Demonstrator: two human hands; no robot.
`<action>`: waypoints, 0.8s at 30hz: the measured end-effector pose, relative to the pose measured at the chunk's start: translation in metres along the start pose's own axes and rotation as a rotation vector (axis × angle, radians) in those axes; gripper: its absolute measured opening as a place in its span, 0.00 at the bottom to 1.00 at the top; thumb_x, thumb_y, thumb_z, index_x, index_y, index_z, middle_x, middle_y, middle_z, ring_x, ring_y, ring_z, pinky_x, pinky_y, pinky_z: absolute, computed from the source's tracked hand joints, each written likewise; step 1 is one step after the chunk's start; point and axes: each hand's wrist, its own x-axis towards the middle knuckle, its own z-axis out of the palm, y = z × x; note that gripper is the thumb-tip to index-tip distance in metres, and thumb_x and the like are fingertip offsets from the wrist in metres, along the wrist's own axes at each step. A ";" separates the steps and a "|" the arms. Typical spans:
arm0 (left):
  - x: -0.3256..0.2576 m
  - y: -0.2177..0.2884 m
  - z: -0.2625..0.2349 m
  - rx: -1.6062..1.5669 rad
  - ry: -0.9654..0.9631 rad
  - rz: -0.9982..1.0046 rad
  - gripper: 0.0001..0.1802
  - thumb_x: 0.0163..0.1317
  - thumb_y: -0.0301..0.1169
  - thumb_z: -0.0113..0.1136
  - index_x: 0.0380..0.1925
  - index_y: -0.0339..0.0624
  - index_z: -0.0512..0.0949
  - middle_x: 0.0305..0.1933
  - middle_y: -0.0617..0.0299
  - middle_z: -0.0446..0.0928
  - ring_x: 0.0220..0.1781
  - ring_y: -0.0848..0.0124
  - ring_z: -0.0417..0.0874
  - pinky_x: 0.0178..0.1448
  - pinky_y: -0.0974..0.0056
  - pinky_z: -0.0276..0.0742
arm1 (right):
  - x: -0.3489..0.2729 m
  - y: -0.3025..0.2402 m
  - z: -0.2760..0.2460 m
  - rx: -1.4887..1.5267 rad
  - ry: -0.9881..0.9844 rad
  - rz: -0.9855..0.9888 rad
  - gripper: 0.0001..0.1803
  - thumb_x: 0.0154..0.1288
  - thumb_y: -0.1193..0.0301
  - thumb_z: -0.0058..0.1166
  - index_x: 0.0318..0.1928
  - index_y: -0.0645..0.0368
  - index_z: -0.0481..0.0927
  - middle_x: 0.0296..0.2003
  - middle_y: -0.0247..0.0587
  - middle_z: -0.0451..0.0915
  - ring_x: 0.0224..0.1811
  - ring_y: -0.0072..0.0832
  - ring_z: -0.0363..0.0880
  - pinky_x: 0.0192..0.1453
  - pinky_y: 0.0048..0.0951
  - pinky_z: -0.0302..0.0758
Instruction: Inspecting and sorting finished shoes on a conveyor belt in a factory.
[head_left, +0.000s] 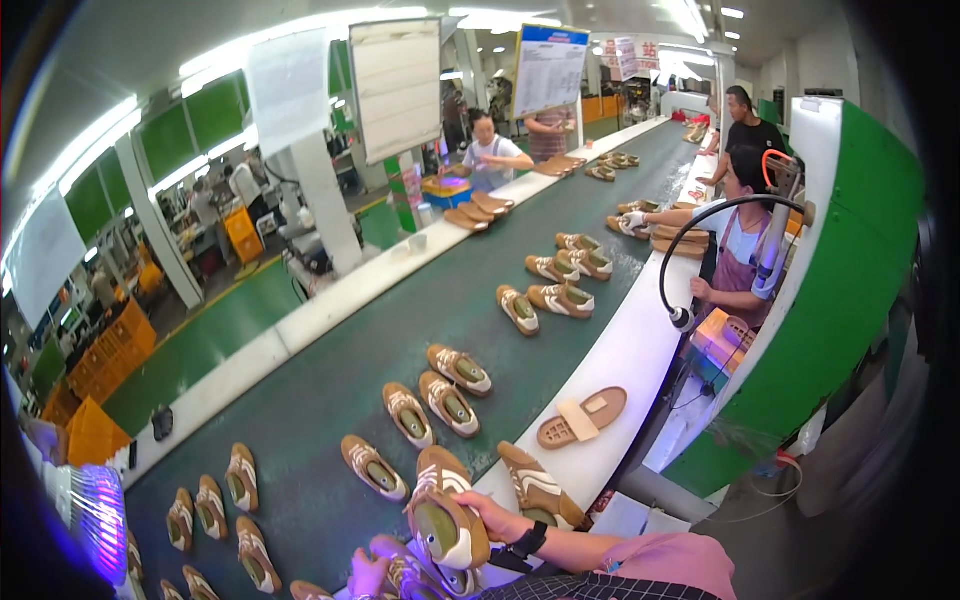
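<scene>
My right hand, with a dark watch on its wrist, grips a brown and white sneaker by its side, above the belt's near right edge. Low in the picture, my left hand is closed on another sneaker, tinted purple by the light and partly cut off by the lower edge. Beside the right hand, a brown sneaker with white stripes rests by the white ledge. Farther along that ledge lies a brown sole with a beige strip across it.
Several pairs of sneakers stand on the green conveyor belt. A co-worker in an apron reaches over the belt from the right; another person works across it. A black flexible tube arches from the green-and-white machine. A purple-lit lamp stands lower left.
</scene>
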 end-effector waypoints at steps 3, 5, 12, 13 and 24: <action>0.015 0.015 0.002 0.025 -0.057 -0.021 0.15 0.58 0.29 0.53 0.45 0.35 0.73 0.45 0.54 0.75 0.47 0.60 0.75 0.53 0.58 0.68 | -0.003 -0.004 0.000 0.004 -0.004 0.006 0.23 0.65 0.59 0.47 0.55 0.60 0.70 0.45 0.39 0.79 0.43 0.25 0.79 0.50 0.27 0.75; 0.018 0.022 0.003 0.039 -0.092 -0.046 0.15 0.58 0.29 0.53 0.46 0.35 0.73 0.47 0.53 0.74 0.48 0.60 0.75 0.55 0.58 0.68 | 0.000 -0.006 -0.008 0.012 -0.003 -0.018 0.22 0.65 0.60 0.47 0.55 0.60 0.70 0.45 0.38 0.79 0.42 0.24 0.78 0.50 0.27 0.75; -0.028 0.020 -0.008 0.055 -0.164 -0.191 0.17 0.60 0.30 0.52 0.48 0.35 0.72 0.51 0.52 0.72 0.54 0.58 0.73 0.61 0.57 0.66 | -0.015 -0.025 0.000 0.006 0.027 -0.107 0.23 0.64 0.59 0.48 0.54 0.61 0.70 0.46 0.40 0.78 0.45 0.27 0.78 0.52 0.28 0.74; -0.042 0.018 -0.006 0.055 -0.175 -0.214 0.17 0.60 0.30 0.52 0.48 0.35 0.72 0.52 0.52 0.72 0.55 0.58 0.73 0.62 0.57 0.66 | -0.015 -0.024 -0.002 0.007 0.029 -0.107 0.23 0.64 0.59 0.48 0.54 0.61 0.70 0.46 0.40 0.78 0.45 0.27 0.78 0.52 0.28 0.74; -0.070 0.047 0.023 -0.388 -0.294 -0.053 0.20 0.60 0.31 0.52 0.52 0.35 0.69 0.56 0.51 0.70 0.59 0.59 0.70 0.66 0.56 0.61 | 0.008 -0.006 -0.006 -0.002 0.004 -0.050 0.23 0.64 0.60 0.47 0.54 0.62 0.70 0.46 0.42 0.78 0.45 0.27 0.78 0.52 0.29 0.75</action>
